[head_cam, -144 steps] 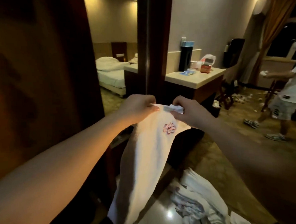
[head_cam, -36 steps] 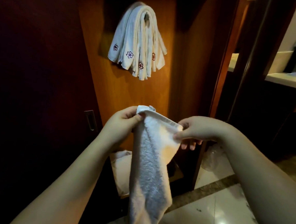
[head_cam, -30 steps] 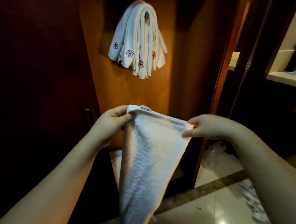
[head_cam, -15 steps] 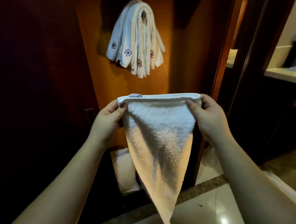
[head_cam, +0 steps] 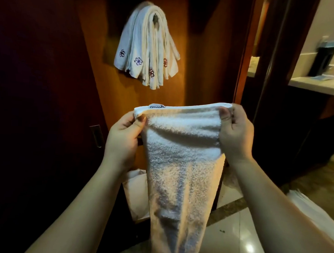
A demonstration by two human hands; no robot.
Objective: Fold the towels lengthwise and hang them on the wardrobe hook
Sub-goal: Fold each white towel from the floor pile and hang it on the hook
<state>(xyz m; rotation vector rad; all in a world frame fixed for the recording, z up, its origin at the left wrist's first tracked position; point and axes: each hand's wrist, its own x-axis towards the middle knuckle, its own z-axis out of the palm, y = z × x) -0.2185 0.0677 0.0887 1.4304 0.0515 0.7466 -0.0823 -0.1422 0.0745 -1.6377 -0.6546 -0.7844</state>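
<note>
A white terry towel (head_cam: 181,165) hangs lengthwise between two raised hands, its hemmed top edge stretched level, a small label standing up near the corner pinched by the left hand (head_cam: 123,135); the right hand (head_cam: 235,135) pinches the opposite corner. The cloth narrows as it drops below the wrists. Above the hands, several folded white towels with embroidered flowers (head_cam: 147,48) drape over the wardrobe hook (head_cam: 155,19) against orange-brown wood.

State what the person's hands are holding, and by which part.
A white towel, held by the two ends of its top edge: the left hand pinches the left corner, the right hand the right corner.
</note>
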